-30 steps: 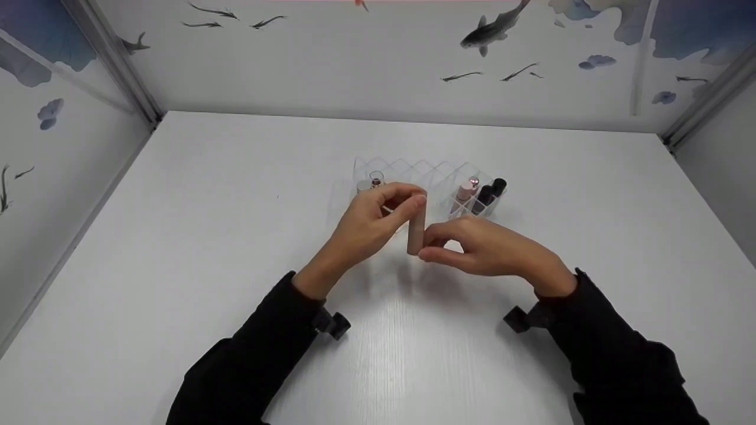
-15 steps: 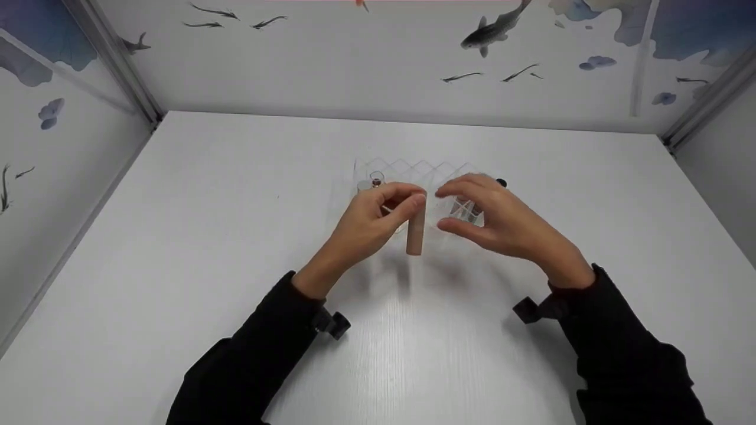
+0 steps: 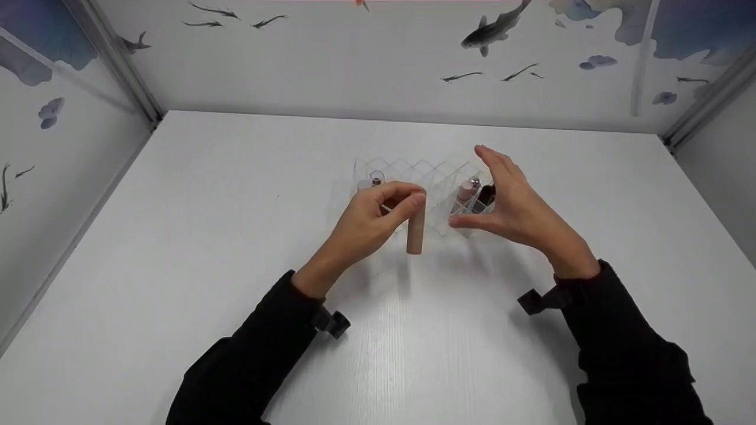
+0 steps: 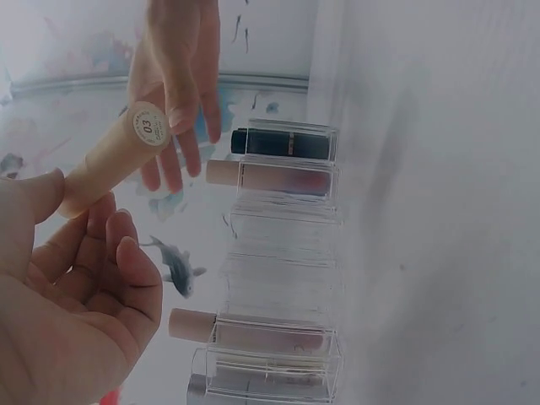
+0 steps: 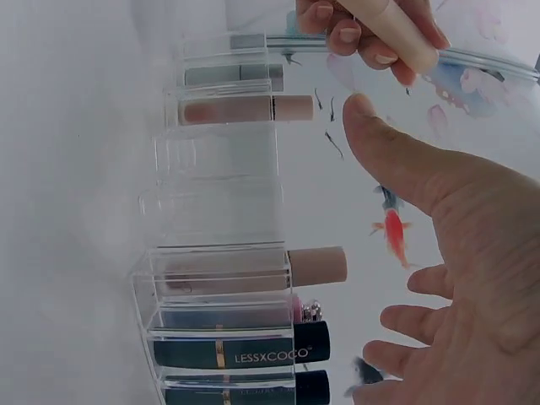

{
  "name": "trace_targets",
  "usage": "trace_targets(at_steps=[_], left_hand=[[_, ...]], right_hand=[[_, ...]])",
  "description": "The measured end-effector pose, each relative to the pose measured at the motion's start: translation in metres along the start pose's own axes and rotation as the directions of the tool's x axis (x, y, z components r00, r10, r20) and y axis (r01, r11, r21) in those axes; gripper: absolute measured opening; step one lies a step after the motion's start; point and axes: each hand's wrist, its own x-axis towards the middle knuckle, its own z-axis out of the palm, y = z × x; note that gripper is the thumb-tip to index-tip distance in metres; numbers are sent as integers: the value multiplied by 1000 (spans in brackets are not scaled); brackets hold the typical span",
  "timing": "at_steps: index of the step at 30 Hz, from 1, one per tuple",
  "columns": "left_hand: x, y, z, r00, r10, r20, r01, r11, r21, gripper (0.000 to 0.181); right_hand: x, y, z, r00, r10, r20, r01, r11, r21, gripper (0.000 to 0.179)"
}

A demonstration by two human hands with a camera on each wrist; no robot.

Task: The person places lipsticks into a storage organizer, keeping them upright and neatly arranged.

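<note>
My left hand [image 3: 378, 215] pinches the top of a beige lipstick tube [image 3: 416, 233] between thumb and fingertips and holds it upright in front of a clear lipstick organizer [image 5: 219, 202]. In the left wrist view, a round label marked 03 shows on the tube's end. My right hand [image 3: 520, 206] is apart from the tube, thumb and fingers spread wide at the organizer's right end. Nothing is in its grasp. Close to it stand a pink-capped lip gloss [image 5: 316, 267] and black lipstick tubes [image 5: 253, 350] in their compartments.
Another pink-capped lip gloss [image 4: 192, 324] and a grey-looking tube [image 4: 245, 386] stand at the organizer's left end. Bare compartments [image 4: 283, 253] lie between the two groups. The white table [image 3: 236, 177] is bordered by panels printed with fish [image 3: 490, 32].
My right hand has let go of the tube's lower end and moved right and away, its fingers spreading over the organizer's right end. My left hand holds the tube in the same place.
</note>
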Motion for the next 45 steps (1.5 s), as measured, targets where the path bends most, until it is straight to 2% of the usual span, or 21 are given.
trace_targets(at_steps=[6, 21, 31, 38, 45], left_hand=[[0, 0, 0, 1000, -14, 8, 14, 1000, 8, 29], [0, -1, -1, 1000, -9, 7, 9, 1000, -8, 28], [0, -2, 0, 1000, 3, 4, -3, 1000, -10, 29], [0, -2, 0, 1000, -10, 1, 10, 1000, -12, 28], [1, -4, 0, 1000, 10, -18, -10, 1000, -2, 29]], right_hand=[[4, 12, -1, 991, 115, 62, -116, 993, 17, 130], [11, 33, 4, 976, 196, 93, -203, 977, 68, 131], [12, 34, 1, 943, 302, 140, -308, 951, 24, 130], [12, 33, 1, 931, 336, 141, -344, 938, 32, 126], [11, 33, 0, 910, 385, 152, -394, 919, 31, 134]])
